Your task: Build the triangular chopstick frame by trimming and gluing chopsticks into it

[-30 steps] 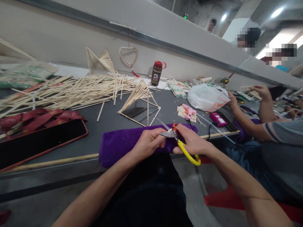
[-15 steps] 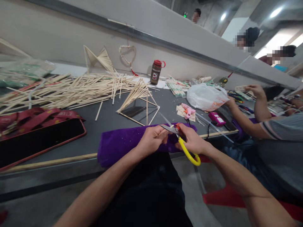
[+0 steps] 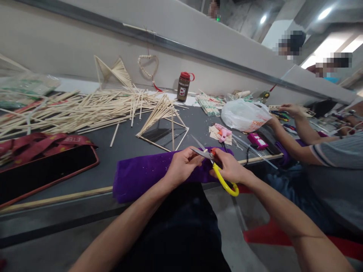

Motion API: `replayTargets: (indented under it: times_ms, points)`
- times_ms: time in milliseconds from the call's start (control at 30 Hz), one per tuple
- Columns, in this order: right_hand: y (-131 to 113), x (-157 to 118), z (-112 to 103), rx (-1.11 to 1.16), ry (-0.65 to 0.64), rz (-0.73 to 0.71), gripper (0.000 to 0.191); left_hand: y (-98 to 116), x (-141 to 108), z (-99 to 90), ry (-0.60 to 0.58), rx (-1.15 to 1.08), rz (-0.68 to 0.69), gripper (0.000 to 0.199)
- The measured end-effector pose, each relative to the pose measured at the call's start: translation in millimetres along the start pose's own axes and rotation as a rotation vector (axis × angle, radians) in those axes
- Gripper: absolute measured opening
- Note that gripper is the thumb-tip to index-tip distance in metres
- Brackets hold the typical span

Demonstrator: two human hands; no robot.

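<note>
My right hand grips scissors with yellow handles, their blades parted and pointing left. A short piece of pale stick lies between the blades, its end pinched in my left hand. Both hands are above a rolled purple cloth at the table's front edge. Just behind the cloth stands a frame of thin wooden sticks, touched by neither hand.
Loose sticks are heaped at the left, behind a phone and red ribbon. A red-capped bottle, pink glue gun and white plastic bag stand further back. At the right, a person's arms reach over the table.
The view has shifted slightly, so the table items appear a little further left. At the right, the other person's raised hand has moved left. My hands keep nearly the same pose.
</note>
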State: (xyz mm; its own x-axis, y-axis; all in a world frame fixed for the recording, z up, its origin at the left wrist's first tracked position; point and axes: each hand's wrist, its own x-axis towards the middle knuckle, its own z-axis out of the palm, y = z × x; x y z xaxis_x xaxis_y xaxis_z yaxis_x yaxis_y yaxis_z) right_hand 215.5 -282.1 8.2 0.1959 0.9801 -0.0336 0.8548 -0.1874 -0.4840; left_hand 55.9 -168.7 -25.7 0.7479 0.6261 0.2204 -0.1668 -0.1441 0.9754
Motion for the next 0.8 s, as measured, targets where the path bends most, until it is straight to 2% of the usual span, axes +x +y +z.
replayTargets:
  times_ms: [133,267,433,567,667,800]
  points:
    - [-5.7,3.9,-0.3,-0.072,0.022,-0.04,0.045,6.5,-4.0,-6.4,0.05,0.107,0.035,0.02]
    - [-11.1,5.2,-3.3,-0.142,0.019,-0.124,0.052,11.9,-8.6,-13.3,-0.01,0.067,0.075,0.021]
    - [-12.2,4.7,-5.1,-0.154,-0.034,-0.192,0.053,13.7,-13.7,-15.1,-0.093,-0.155,-0.102,0.017]
    - [-12.5,6.3,-4.9,-0.174,-0.052,-0.231,0.051,11.5,-18.7,-14.6,-0.09,-0.3,-0.236,0.019]
    - [-14.2,7.6,-5.3,-0.164,-0.062,-0.271,0.05,10.3,-22.4,-15.3,-0.098,-0.359,-0.282,0.022]
    - [-16.2,7.7,-6.5,-0.138,-0.084,-0.307,0.05,12.2,-24.9,-16.9,-0.103,-0.345,-0.279,0.021]
